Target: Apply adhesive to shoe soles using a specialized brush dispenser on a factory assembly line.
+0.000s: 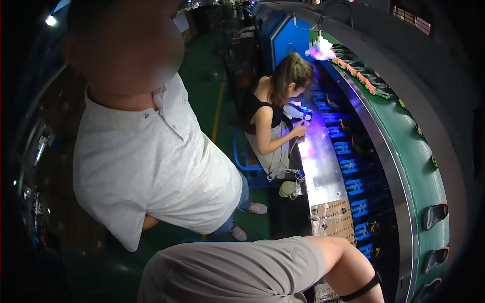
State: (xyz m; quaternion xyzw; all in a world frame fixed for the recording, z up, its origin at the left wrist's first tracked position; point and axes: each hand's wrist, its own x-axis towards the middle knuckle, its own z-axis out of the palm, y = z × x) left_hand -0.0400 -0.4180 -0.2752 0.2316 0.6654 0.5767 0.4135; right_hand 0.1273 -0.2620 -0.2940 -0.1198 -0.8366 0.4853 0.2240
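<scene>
Steel bench runs beside a green conveyor. At 5 o'clock a brown cardboard sheet lies flat on it, near a bare knee. Black shoes sit on the conveyor at 4 o'clock. The wearer's hands are out of view, so I cannot tell their state.

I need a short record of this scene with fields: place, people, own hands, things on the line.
place: workshop beside a green conveyor belt with a curved metal rim
people: standing person in white shirt; seated co-worker in black top, co-worker's hand at the lit metal bench
own hands: not in view; only a leg in grey shorts shows
things on the line: dark shoe parts; purple lamp above; cardboard piece on the bench
</scene>
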